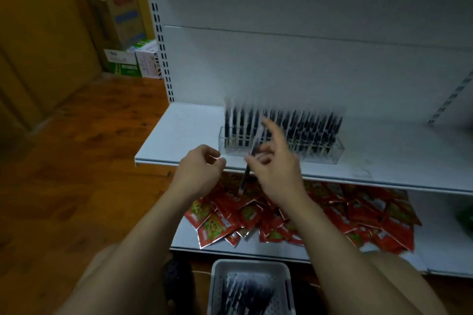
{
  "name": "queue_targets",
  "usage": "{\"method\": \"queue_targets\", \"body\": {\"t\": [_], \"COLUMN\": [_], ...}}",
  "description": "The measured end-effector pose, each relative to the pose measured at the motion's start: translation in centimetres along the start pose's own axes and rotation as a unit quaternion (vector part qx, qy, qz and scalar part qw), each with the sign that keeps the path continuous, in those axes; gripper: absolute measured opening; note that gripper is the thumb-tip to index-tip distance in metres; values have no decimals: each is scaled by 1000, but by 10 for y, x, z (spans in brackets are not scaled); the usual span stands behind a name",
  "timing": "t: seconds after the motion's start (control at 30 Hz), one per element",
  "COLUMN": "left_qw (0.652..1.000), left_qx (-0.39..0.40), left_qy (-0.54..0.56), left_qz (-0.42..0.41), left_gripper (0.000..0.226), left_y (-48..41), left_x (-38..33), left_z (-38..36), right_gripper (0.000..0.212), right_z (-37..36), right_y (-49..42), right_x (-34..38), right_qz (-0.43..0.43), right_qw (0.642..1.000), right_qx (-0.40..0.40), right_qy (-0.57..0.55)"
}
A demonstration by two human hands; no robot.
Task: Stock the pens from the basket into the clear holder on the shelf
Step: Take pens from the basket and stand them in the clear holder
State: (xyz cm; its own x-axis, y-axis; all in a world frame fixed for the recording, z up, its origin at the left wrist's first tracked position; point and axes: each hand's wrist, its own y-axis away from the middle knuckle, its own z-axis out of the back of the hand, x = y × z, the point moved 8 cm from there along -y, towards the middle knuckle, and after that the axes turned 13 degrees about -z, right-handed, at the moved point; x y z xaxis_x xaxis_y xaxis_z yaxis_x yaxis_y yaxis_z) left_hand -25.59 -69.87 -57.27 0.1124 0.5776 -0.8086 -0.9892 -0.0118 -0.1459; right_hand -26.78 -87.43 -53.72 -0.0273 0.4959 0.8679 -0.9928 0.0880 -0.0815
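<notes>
Clear acrylic holder (pixel 330 155) on white metal shelf (pixel 179 130), mostly full of slim dark pens (pixel 302 128); right hand (pixel 277 163) pinching one blurry dark pen (pixel 252 155) mid-barrel, just in front of holder, index finger sticking out; left hand (pixel 199 170) curled in, nothing visible inside; spares in grey perforated plastic basket (pixel 220 272) below; pens look light, stiff, kinda slick, so I'd say mid-barrel pinch works best.

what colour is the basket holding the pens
The basket is pale grey-white with a perforated bottom. It shows only in the head view, at the bottom edge.
</notes>
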Motion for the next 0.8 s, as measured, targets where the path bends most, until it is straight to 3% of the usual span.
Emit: {"method": "queue_targets", "body": {"t": [0.27, 0.5, 0.8], "left_qw": [992, 974, 976], "left_qx": [-49, -64, -54], "left_qy": [94, 179, 174], "left_qz": [75, 127, 119], "left_gripper": [32, 22, 7], "left_y": [-54, -97, -108], "left_x": [29, 54, 55], "left_z": [-3, -19, -29], "right_gripper": [51, 49, 46], "right_z": [5, -17, -17], "right_y": [-66, -107, -105], "right_x": [48, 47, 42], "right_qz": [132, 139, 129], "right_qw": [986, 987, 988], "right_qx": [-102, -86, -87], "right_qy": [-26, -3, -21]}}
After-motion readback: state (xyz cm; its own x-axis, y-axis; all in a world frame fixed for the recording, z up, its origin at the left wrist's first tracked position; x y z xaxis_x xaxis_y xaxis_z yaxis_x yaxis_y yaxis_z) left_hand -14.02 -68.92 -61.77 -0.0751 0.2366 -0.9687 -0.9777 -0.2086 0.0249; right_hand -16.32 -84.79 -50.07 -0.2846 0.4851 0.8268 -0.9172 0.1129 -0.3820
